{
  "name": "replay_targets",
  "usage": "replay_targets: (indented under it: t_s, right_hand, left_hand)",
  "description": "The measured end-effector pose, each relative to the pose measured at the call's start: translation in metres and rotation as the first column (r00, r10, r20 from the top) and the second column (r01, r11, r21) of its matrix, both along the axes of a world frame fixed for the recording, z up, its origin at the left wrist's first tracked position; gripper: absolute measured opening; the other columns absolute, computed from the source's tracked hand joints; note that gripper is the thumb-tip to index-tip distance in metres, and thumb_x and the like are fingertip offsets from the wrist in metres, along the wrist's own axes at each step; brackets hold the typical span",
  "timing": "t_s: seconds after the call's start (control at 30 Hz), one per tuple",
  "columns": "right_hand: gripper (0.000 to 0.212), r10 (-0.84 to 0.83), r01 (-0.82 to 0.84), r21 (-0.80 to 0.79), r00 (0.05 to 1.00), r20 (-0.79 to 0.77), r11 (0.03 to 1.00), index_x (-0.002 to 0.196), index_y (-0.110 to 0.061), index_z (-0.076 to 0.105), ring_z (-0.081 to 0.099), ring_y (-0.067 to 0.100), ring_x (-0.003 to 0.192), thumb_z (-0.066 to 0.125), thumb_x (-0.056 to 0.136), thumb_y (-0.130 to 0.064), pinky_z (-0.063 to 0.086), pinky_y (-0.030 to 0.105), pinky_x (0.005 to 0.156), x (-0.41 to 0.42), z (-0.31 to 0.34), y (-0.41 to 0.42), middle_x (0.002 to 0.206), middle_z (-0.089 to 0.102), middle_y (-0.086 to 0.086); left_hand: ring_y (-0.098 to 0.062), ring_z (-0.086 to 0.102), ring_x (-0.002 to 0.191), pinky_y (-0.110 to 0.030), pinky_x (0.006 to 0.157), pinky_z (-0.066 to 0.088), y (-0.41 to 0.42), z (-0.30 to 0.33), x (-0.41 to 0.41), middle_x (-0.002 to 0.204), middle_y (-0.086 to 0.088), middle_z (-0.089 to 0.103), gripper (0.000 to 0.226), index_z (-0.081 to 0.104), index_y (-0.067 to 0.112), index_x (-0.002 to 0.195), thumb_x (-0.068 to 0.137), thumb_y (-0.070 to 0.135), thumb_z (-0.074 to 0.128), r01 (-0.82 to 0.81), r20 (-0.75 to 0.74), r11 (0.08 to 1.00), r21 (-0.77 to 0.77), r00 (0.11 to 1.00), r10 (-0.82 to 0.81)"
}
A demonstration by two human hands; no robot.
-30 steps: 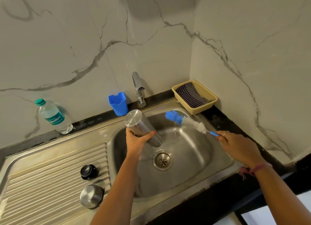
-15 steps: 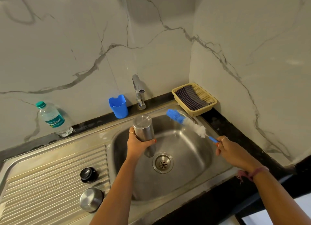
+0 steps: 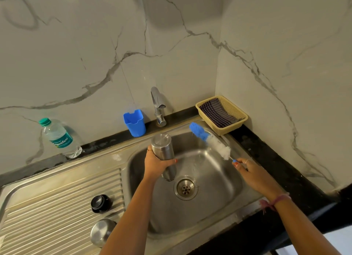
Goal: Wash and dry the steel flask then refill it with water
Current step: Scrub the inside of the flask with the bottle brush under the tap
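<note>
A: Going from the left, what stands there?

B: One plastic water bottle (image 3: 59, 138) with a green cap leans against the marble wall. On the ribbed drainboard (image 3: 57, 207) lie two loose pieces: one black stopper (image 3: 100, 203) and one steel cap (image 3: 102, 232). Behind the basin stands one blue cup (image 3: 134, 123), with one tap (image 3: 158, 106) beside it.

A: And the steel flask?

B: The steel flask (image 3: 163, 153) is a plain brushed cylinder, held over the sink (image 3: 219, 182) upside down: its flat closed base faces up and its lower end hangs just above the drain (image 3: 185, 188). Whether anything runs out of it cannot be told.

A: The hands?

B: The left hand (image 3: 157, 165) is wrapped around the flask's middle. The right hand (image 3: 255, 173) pinches the blue handle of one bottle brush (image 3: 211, 140), white bristles near the fingers, blue sponge tip pointing toward the tap, well apart from the flask.

A: Farther right?

B: One yellow basket (image 3: 238, 112) in the corner, holding one checked cloth (image 3: 215, 112).
</note>
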State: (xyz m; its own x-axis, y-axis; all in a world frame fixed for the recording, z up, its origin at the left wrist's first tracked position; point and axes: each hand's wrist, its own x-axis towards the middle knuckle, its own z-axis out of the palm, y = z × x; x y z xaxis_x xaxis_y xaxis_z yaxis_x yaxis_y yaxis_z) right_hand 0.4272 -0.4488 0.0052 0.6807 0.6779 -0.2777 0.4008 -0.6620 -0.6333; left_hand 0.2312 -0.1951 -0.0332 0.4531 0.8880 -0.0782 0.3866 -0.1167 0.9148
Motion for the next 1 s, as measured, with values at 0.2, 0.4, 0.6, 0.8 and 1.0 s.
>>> replay_targets:
  t_s: [0.2, 0.4, 0.6, 0.8, 1.0]
  right_hand:
    - [0.026, -0.050, 0.050, 0.017, 0.998, -0.048, 0.999, 0.116, -0.018, 0.053, 0.053, 0.010, 0.062, 0.038, 0.102, -0.034, 0.039, 0.021, 0.055, 0.001, -0.014, 0.010, 0.073, 0.056, -0.002]
    - [0.018, -0.062, 0.062, -0.003, 0.997, -0.035, 0.998, 0.094, -0.031, 0.053, 0.052, 0.015, 0.056, 0.038, 0.100, -0.041, 0.048, 0.039, 0.058, 0.004, -0.030, 0.015, 0.067, 0.058, 0.004]
    - [0.026, -0.081, 0.081, -0.001, 0.994, -0.073, 0.997, 0.095, -0.017, 0.056, 0.042, 0.011, 0.053, 0.041, 0.100, -0.038, 0.034, 0.024, 0.051, 0.000, -0.033, 0.028, 0.061, 0.048, 0.001]
    - [0.026, -0.104, 0.108, 0.035, 0.990, -0.090, 0.994, 0.096, -0.017, 0.055, 0.048, 0.011, 0.059, 0.040, 0.101, -0.038, 0.037, 0.021, 0.056, -0.001, -0.035, 0.035, 0.071, 0.057, 0.006]
    - [0.033, -0.114, 0.117, 0.037, 0.990, -0.089, 0.992, 0.087, -0.017, 0.054, 0.051, 0.013, 0.060, 0.039, 0.099, -0.044, 0.041, 0.023, 0.058, 0.000, -0.040, 0.035, 0.069, 0.055, 0.003]
  left_hand:
    - [-0.020, 0.046, 0.129, -0.036, 0.107, 0.041, 0.018, 0.011, 0.023, 0.143, -0.001, 0.043, 0.115, 0.030, 0.016, 0.147, 0.054, 0.020, 0.097, 0.142, -0.083, 0.987, 0.070, 0.987, -0.136]
    - [-0.021, 0.034, 0.141, -0.046, 0.118, 0.032, 0.042, 0.018, 0.055, 0.159, -0.001, 0.023, 0.133, 0.014, 0.021, 0.155, 0.051, 0.028, 0.098, 0.271, -0.102, 0.957, 0.102, 0.960, -0.261]
    - [-0.023, 0.028, 0.147, -0.046, 0.121, 0.027, 0.066, 0.019, 0.079, 0.163, -0.004, 0.018, 0.146, 0.004, 0.025, 0.156, 0.045, 0.037, 0.098, 0.314, -0.149, 0.946, 0.081, 0.942, -0.300]
    - [-0.027, 0.021, 0.149, -0.049, 0.121, 0.024, 0.081, 0.020, 0.089, 0.164, -0.005, 0.017, 0.152, -0.006, 0.021, 0.158, 0.047, 0.037, 0.098, 0.310, -0.202, 0.949, 0.053, 0.934, -0.294]
    - [-0.028, 0.021, 0.149, -0.050, 0.121, 0.024, 0.086, 0.020, 0.096, 0.164, -0.005, 0.017, 0.157, -0.012, 0.019, 0.157, 0.046, 0.040, 0.097, 0.309, -0.213, 0.951, 0.029, 0.931, -0.296]
